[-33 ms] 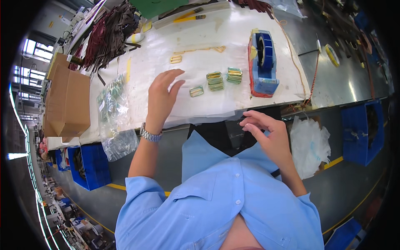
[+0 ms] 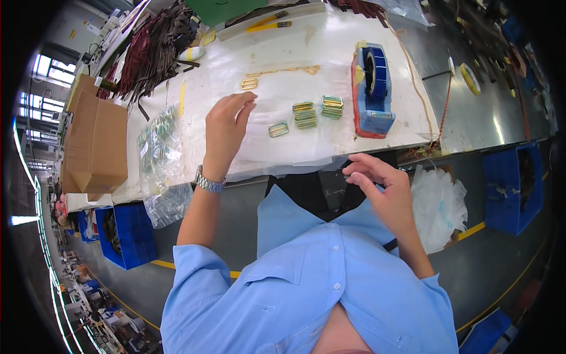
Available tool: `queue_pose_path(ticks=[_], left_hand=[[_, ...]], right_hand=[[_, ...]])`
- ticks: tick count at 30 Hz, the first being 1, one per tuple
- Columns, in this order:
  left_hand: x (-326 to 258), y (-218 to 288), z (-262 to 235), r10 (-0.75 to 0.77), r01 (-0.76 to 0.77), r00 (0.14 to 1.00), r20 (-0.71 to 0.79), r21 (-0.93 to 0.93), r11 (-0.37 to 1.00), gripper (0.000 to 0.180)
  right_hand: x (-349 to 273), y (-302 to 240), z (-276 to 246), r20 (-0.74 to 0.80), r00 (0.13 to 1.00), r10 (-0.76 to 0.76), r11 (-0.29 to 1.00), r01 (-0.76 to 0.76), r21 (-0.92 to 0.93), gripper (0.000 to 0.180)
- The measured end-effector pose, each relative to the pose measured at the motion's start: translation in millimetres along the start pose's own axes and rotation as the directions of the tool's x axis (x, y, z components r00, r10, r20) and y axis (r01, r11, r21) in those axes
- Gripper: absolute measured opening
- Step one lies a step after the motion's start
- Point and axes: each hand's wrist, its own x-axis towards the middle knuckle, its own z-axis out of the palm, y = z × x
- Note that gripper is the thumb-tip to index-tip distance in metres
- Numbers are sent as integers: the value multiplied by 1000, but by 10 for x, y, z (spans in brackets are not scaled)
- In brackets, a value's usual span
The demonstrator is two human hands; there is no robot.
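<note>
Over the left middle of the white work table [image 2: 268,147], my left hand [image 2: 226,127] is held with its thumb and fingertips near each other but slightly apart, nothing visible between them. Just beyond its fingertips lies a gold slide buckle [image 2: 249,84]. To its right are a single pale-green-and-gold buckle [image 2: 278,129] and two stacks of similar buckles, a nearer stack [image 2: 305,116] and a farther stack [image 2: 332,107]. My right hand [image 2: 382,180] hovers at the table's front edge, fingers curled toward the thumb. Whatever small thing its fingertips may pinch is too small to name.
A blue tape dispenser [image 2: 375,88] stands at the right. At the left are a clear plastic bag [image 2: 159,144], a cardboard box [image 2: 97,141] and dark straps [image 2: 156,50]. Yellow-handled tools [image 2: 268,26] lie at the back. Blue bins [image 2: 127,236] stand below.
My left hand has shifted slightly left, and its thumb has come closer to the fingers. My right hand has moved a little to the right. The buckles have not moved.
</note>
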Motion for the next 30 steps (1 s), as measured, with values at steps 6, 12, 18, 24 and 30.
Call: queue_pose_path(ticks=[6,12,18,24,30], left_hand=[[572,-684,51,290,-356,931,223,372,857,8],[695,-778,141,303,-436,889,344,432,789,10],[804,-585,79,120,-153,983,141,255,955,8],[777,798,209,146,71,953,267,-661,747,18],[769,1474,673,254,192,848,466,-716,672,20]], right_hand=[[121,-6,-338,-293,948,-124,991,135,16,32],[524,37,-601,-384,917,-111,988,62,-138,29],[882,169,-510,-314,939,-140,960,52,-275,38],[884,269,-424,-373,921,-110,983,46,-177,29],[960,406,-377,-339,941,0,983,61,171,22]])
